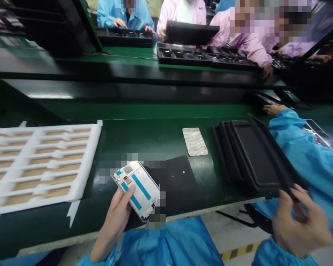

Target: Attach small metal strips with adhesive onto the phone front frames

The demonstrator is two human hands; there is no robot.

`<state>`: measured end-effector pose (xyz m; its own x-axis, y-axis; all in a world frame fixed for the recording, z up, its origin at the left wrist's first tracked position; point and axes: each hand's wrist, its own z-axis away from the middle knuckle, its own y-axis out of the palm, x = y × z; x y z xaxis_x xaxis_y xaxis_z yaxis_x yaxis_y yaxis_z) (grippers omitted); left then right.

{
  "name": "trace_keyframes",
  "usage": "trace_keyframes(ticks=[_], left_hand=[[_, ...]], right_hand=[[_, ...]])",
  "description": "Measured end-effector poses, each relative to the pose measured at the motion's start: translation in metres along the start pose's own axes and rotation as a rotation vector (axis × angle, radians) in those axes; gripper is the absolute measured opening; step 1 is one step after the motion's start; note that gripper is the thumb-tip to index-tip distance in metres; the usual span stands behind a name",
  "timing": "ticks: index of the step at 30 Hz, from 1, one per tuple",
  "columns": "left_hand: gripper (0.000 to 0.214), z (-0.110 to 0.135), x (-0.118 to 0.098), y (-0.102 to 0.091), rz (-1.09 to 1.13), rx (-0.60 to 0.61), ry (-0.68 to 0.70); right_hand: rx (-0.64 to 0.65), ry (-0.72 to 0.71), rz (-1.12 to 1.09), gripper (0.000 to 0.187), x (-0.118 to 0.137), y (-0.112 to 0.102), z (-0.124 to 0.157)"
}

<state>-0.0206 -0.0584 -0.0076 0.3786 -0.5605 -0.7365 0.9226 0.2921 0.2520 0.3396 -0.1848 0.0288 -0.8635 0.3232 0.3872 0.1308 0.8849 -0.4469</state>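
My left hand [121, 207] grips a phone screen assembly [138, 190] above the bench, thumb on its pale back. Blue strips and a small orange-brown flex part show on that back. Underneath and beside it lies a black mat [180, 181]. At the right, my right hand [301, 220], blurred by motion, pinches the near end of a black tray [274, 166], its edge tilted over the stack of shallow black trays [255, 155]. A sheet of small pale labels [195, 142] rests on the bench between the mat and the stack.
A white foam-divided box [83, 173] takes up the left of the green bench [144, 136]. A co-worker's blue sleeve [291, 129] reaches in at the right, close to the trays. Across the line, several people handle black trays [183, 55].
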Motion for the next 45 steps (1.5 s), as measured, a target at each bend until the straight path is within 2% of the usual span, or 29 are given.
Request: trace_keyframes(ticks=[2,4,7,10,12,15,17,20,23,26,29,31,33,36,39,43,45], left_hand=[[0.074,-0.001,0.0,-0.003,-0.022,0.021,0.0],[0.075,-0.002,0.002,-0.007,-0.046,0.056,0.003],[0.073,-0.005,0.008,-0.014,-0.085,0.086,0.028],[0.072,-0.011,0.013,-0.019,-0.107,0.084,0.033],[0.072,-0.015,0.014,-0.02,-0.116,0.089,0.02],[0.07,-0.019,0.011,-0.018,-0.137,0.107,0.004],[0.07,-0.02,0.009,-0.016,-0.138,0.111,-0.006],[0.072,-0.019,0.007,-0.014,-0.116,0.087,-0.026],[0.071,-0.019,0.008,-0.014,-0.112,0.068,-0.034],[0.069,-0.019,0.009,-0.014,-0.111,0.063,-0.026],[0.069,-0.018,0.007,-0.011,-0.099,0.052,-0.012],[0.07,-0.017,0.006,-0.008,-0.089,0.038,-0.017],[0.072,-0.016,0.005,-0.006,-0.081,0.023,-0.026],[0.073,-0.016,0.004,-0.005,-0.081,0.019,-0.031],[0.066,-0.016,0.004,-0.006,-0.095,0.018,-0.029],[0.061,-0.015,0.002,-0.006,-0.137,0.02,-0.041],[0.06,-0.015,0.001,-0.005,-0.145,0.023,-0.043]], right_hand=[[-0.137,-0.062,-0.121,0.035,0.011,0.0,-0.019],[-0.213,-0.173,-0.224,0.037,0.019,0.002,-0.034],[-0.177,-0.199,-0.243,0.042,0.022,0.003,-0.037],[-0.038,-0.11,-0.113,0.032,0.011,0.005,-0.02],[0.133,-0.092,-0.018,0.023,0.0,0.007,-0.006],[0.432,-0.075,0.066,0.035,-0.011,0.012,0.009],[0.489,-0.042,0.101,0.044,-0.012,0.012,0.014],[0.425,0.019,0.107,0.054,-0.014,0.009,0.014],[0.296,0.157,0.092,0.059,-0.026,0.006,0.007],[0.2,0.397,0.063,0.074,-0.05,0.01,-0.008],[0.208,0.697,-0.125,0.085,-0.077,0.019,-0.025],[0.168,0.827,-0.257,0.087,-0.091,0.025,-0.034],[0.06,0.832,-0.316,0.079,-0.1,0.029,-0.04],[-0.098,0.692,-0.271,0.056,-0.106,0.03,-0.045],[-0.147,0.62,-0.226,0.047,-0.105,0.027,-0.052],[-0.224,0.688,-0.336,0.05,-0.109,0.015,-0.066],[-0.186,0.725,-0.42,0.047,-0.113,0.008,-0.071]])
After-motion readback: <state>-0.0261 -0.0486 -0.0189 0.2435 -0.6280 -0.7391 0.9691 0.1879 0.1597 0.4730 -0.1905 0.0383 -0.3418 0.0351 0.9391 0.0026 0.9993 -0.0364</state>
